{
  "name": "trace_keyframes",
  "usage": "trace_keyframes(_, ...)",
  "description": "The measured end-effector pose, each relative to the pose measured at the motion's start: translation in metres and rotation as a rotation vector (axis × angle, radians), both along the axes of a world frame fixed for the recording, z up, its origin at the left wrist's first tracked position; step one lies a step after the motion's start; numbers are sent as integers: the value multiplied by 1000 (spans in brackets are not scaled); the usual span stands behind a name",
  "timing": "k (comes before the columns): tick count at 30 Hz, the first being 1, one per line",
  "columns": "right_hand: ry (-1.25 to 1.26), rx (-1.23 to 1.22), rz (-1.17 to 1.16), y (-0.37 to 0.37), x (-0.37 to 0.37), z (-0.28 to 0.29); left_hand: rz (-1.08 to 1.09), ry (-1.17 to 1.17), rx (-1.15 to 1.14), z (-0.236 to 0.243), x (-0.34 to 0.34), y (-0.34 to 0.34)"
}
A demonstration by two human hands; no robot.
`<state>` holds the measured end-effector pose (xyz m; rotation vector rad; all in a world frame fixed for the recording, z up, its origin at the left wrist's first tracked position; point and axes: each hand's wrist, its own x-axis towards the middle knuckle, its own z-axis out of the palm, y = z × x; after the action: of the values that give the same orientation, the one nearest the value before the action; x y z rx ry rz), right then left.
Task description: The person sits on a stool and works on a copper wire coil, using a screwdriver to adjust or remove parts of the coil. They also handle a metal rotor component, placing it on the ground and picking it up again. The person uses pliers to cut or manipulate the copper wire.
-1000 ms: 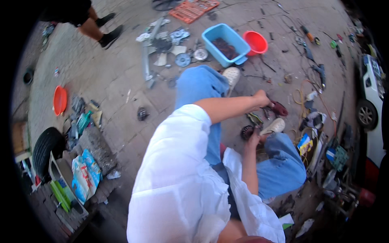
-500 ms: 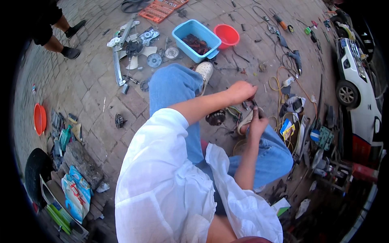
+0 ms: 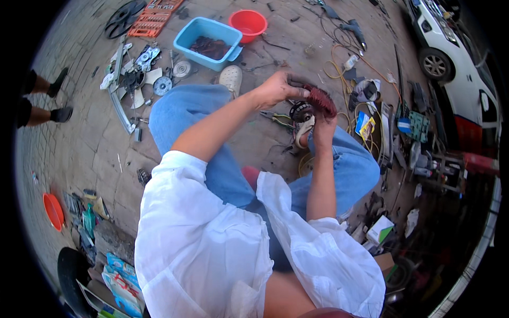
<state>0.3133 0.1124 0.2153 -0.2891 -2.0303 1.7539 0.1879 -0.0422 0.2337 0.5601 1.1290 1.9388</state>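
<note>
A dark red, ridged, curved coil (image 3: pixel 321 100), like a copper motor winding, is held up between both hands above my bent right leg. My left hand (image 3: pixel 281 89) grips its left end, thumb on the near side and darkened fingertips behind. From below, my right hand (image 3: pixel 324 127) is closed round the lower right end; part of its fingers is hidden by the coil. Just under the coil, a round dark motor part (image 3: pixel 301 112) lies near my right foot. Pliers (image 3: pixel 277 115) with yellow-green handles rest on the paving left of that part.
Ahead stand a blue tub (image 3: pixel 208 43) holding dark red scraps and a red basin (image 3: pixel 248 25). Dismantled fan and motor parts (image 3: pixel 163 85) lie to the left. A yellow cord (image 3: pixel 335 66), a heat-gun-shaped tool (image 3: pixel 354 33) and a white car (image 3: pixel 437 40) are on the right.
The head view has turned, so the scene sits further left. My hands have come up, and the red coil, mostly hidden before, now shows plainly between them.
</note>
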Motion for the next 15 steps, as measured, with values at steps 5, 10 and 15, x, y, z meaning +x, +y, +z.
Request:
trace_keyframes(5,17,-260,-290,-16,-5,19,157,51,-4,-2,19,30)
trace_keyframes(10,-81,-490,-412,-10,-10,-6,28,686,-403,-13,5,18)
trace_keyframes(15,-373,-704,-395,-21,-13,-12,-308,1023,-877,10,-113,-51)
